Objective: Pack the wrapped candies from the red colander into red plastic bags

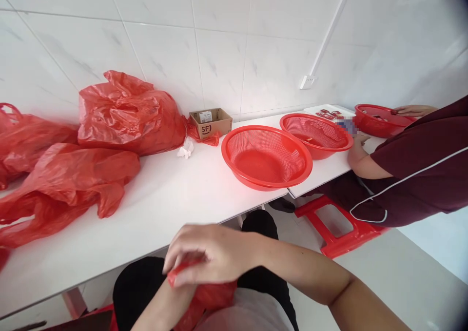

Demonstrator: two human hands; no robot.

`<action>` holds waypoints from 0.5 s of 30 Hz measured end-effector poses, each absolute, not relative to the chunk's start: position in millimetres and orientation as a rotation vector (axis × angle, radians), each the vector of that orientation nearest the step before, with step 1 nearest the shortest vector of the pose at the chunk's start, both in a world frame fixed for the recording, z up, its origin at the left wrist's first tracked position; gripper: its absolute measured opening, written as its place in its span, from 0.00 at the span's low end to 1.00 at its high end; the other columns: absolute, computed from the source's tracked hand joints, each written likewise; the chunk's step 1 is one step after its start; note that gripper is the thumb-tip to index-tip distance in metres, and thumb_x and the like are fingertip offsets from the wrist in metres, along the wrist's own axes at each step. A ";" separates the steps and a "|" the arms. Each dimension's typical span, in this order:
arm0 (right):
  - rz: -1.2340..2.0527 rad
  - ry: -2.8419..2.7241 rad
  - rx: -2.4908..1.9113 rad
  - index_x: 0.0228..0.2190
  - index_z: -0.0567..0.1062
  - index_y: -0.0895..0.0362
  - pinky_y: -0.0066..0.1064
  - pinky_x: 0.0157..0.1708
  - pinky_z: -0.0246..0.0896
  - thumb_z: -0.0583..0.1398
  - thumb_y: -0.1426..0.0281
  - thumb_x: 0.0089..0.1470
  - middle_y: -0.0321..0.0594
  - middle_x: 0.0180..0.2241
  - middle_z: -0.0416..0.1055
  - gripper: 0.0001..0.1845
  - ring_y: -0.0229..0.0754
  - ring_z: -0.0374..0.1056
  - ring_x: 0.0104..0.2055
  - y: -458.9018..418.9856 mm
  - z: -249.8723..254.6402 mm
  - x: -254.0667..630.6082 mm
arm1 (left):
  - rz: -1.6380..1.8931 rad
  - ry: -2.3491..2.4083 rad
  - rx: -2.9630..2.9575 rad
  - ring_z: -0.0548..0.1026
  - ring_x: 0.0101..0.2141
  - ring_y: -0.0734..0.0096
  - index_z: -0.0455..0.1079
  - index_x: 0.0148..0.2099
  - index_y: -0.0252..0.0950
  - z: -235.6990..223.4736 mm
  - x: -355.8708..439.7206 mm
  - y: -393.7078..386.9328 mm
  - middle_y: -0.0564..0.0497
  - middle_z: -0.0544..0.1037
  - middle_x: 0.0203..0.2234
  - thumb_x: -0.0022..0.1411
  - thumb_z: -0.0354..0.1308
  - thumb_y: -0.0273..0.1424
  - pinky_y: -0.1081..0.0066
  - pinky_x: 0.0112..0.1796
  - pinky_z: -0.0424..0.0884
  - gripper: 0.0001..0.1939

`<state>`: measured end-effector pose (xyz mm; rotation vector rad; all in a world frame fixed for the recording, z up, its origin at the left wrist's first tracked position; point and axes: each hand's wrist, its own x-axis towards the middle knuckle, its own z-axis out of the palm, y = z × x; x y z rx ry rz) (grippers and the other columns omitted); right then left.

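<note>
My right hand [210, 253] crosses over my left wrist above my lap, its fingers curled on a red plastic bag [215, 294]. Part of the bag shows between the thumb and fingers, and more of it lies beneath, against my body. My left forearm [164, 304] comes up from the bottom edge; the left hand itself is hidden behind the right one, so its fingers do not show. On the white table [171, 189] ahead, an empty red plastic basket [265, 167] stands nearest to my hands.
Red plastic bags [127, 116] crowd the table's left side. Near the wall are a small cardboard box [212, 125] and crumpled white tissue [185, 148]. A second red basket [316, 131] adjoins the first. To the right sits a person [413, 170], one hand at a red basin [380, 121]. A red stool [336, 228] is below.
</note>
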<state>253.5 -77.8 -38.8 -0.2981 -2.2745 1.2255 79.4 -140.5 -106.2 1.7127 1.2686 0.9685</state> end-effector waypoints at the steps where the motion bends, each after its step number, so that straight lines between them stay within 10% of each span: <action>1: 1.226 -2.212 -0.413 0.43 0.72 0.56 0.28 0.50 0.64 0.63 0.67 0.57 0.42 0.46 0.70 0.12 0.37 0.67 0.48 -74.7 -43.2 258.3 | 0.865 1.306 1.598 0.62 0.14 0.71 0.74 0.29 0.39 -101.2 79.4 -140.4 0.57 0.64 0.11 0.64 0.52 0.43 0.73 0.18 0.62 0.18; 5: 1.427 -2.138 -0.680 0.42 0.72 0.57 0.30 0.40 0.67 0.64 0.69 0.55 0.40 0.39 0.74 0.12 0.37 0.70 0.38 -66.8 -59.8 275.9 | 0.569 1.324 1.147 0.63 0.16 0.75 0.66 0.20 0.36 -76.0 82.3 -138.9 0.54 0.66 0.12 0.66 0.46 0.51 0.74 0.23 0.62 0.30; 10: 1.454 -1.894 -0.781 0.33 0.72 0.58 0.29 0.37 0.64 0.61 0.73 0.57 0.35 0.31 0.72 0.01 0.35 0.68 0.33 -83.9 -60.4 279.8 | 0.723 1.152 1.077 0.68 0.19 0.73 0.72 0.45 0.37 -72.6 81.6 -129.5 0.56 0.73 0.18 0.67 0.46 0.49 0.73 0.29 0.67 0.23; 15: 1.456 -1.931 -0.536 0.37 0.74 0.57 0.33 0.46 0.65 0.64 0.68 0.56 0.41 0.40 0.74 0.07 0.39 0.70 0.42 -95.5 -52.8 279.5 | 0.759 1.122 1.323 0.73 0.31 0.69 0.77 0.41 0.36 -77.7 75.5 -126.7 0.51 0.78 0.28 0.64 0.56 0.40 0.70 0.41 0.69 0.14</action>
